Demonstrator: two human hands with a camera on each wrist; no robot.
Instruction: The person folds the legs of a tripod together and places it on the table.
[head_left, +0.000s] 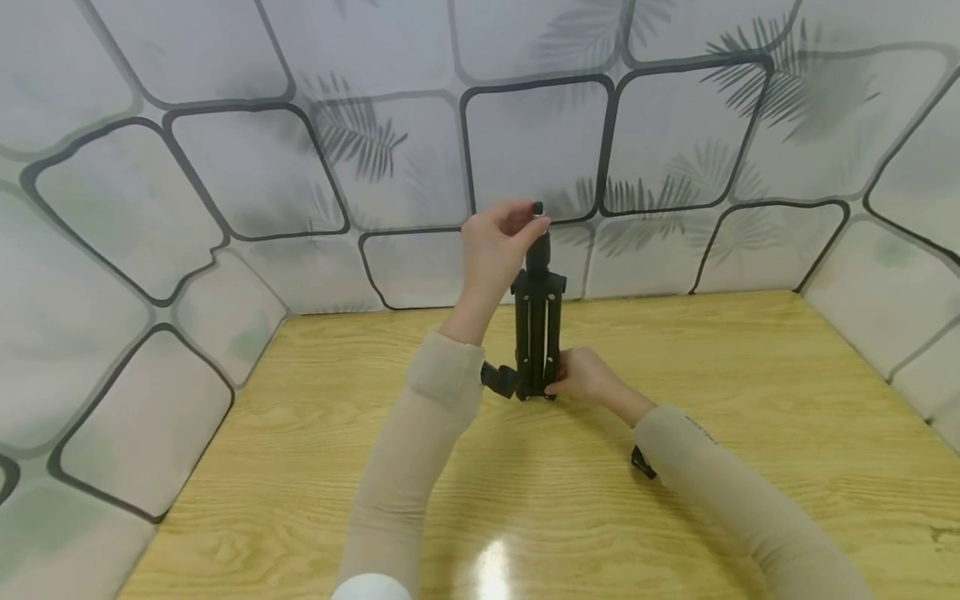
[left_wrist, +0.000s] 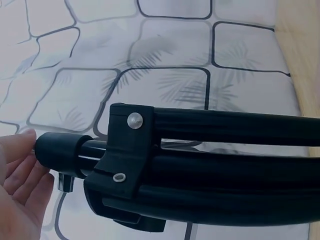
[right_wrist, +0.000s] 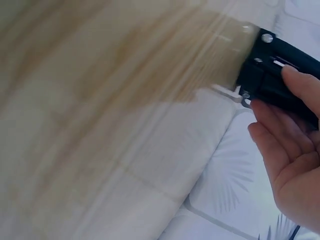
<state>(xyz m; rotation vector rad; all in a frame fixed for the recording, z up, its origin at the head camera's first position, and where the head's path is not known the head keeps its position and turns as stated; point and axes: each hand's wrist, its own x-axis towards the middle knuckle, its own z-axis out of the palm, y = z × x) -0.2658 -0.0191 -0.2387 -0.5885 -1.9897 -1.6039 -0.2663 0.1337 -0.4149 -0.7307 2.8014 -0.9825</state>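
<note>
A black tripod (head_left: 537, 325), legs folded together, stands upright on the wooden table. At its top, my left hand (head_left: 493, 250) pinches the narrow end with thumb and fingers, and a small black tip shows just above them. The left wrist view shows that hand (left_wrist: 22, 175) at the end of the tripod's centre column (left_wrist: 62, 152), beside a short knob. Low on the legs, my right hand (head_left: 588, 375) grips the tripod from the right side. In the right wrist view its thumb and fingers (right_wrist: 295, 90) hold the leg ends close to the tabletop.
Light wood tabletop (head_left: 300, 467) spreads around the tripod. Behind it and at both sides rise pale walls (head_left: 532, 150) with dark outlined shapes and leaf prints. Dark wrist-worn devices (head_left: 498, 379) show by both sleeves. A white round shape (head_left: 371, 587) lies at the bottom edge.
</note>
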